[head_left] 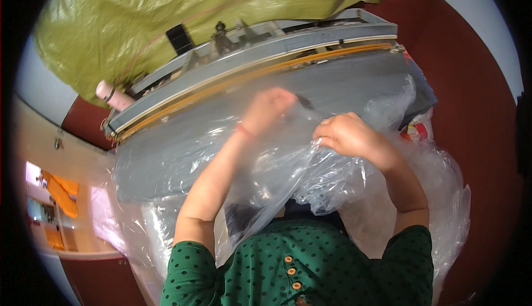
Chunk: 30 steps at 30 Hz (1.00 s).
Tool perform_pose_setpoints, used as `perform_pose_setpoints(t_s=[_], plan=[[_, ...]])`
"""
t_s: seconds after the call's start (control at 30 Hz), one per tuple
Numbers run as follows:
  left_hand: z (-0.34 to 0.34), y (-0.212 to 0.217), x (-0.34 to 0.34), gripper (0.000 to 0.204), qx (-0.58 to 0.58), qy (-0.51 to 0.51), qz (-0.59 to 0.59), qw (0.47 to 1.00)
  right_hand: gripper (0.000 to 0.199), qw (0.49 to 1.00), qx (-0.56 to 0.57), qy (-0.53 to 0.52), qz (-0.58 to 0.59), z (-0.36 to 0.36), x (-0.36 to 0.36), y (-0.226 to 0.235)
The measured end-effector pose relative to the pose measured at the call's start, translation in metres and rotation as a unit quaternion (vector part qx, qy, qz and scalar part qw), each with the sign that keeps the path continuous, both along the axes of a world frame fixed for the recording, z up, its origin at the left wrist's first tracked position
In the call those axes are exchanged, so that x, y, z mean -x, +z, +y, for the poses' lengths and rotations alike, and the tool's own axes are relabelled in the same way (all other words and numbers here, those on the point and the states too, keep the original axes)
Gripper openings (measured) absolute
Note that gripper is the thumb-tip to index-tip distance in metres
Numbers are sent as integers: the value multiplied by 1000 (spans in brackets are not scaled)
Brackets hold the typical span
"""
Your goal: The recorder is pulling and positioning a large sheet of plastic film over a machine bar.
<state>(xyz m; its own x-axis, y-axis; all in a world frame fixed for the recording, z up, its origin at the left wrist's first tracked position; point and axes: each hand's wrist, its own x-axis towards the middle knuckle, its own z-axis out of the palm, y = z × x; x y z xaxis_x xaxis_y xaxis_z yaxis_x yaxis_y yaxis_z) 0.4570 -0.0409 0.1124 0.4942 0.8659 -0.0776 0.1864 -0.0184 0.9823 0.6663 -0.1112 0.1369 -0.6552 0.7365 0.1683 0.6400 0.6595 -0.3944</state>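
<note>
Far out to the left of the left hand lies a pink cylinder (112,95), resting by the end of a long grey sealing machine (249,56) with a yellow-orange strip along its front edge. Behind that machine, well beyond both hands, hangs a big yellow-green woven sack (166,12).

The left hand (269,109) is closed into a loose fist just in front of the machine's bar, its fingers curled into the clear plastic bag (288,167); a red band sits at the wrist. The bag's film spreads out under and around this hand, running left over the grey table surface (149,167) and down toward the person's green dotted top (310,267).

Just to the right, near but apart from the left hand, the right hand (349,134) is curled knuckles-up, fingers pressed together and gripping a bunched fold of the same bag. The gathered plastic hangs directly below this hand, and more crinkled film billows out to its right. Beyond it on the right lies a dark folded piece (424,95) and a small red-and-white thing (418,130), partly hidden by plastic.
</note>
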Motion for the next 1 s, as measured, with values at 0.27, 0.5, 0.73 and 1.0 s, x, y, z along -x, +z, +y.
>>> perform_pose_setpoints(t_s=[0.27, 0.5, 0.73, 1.0], plan=[[1, 3, -34, 16, -3, 150, -47, 988, 58, 937, -17, -222, 269, 25, -11, -20], [-1, 3, -33, 13, -51, 122, -27, 991, 44, 830, 334, -103, 434, 63, 5, -38], [-1, -1, -6, 12, -91, 146, -42, 984, 29, 738, 175, -213, 616, 70, -34, -21], [5, -9, -5, 11, -57, 138, -59, 987, 35, 810, 366, -112, 444, 80, -14, -24]])
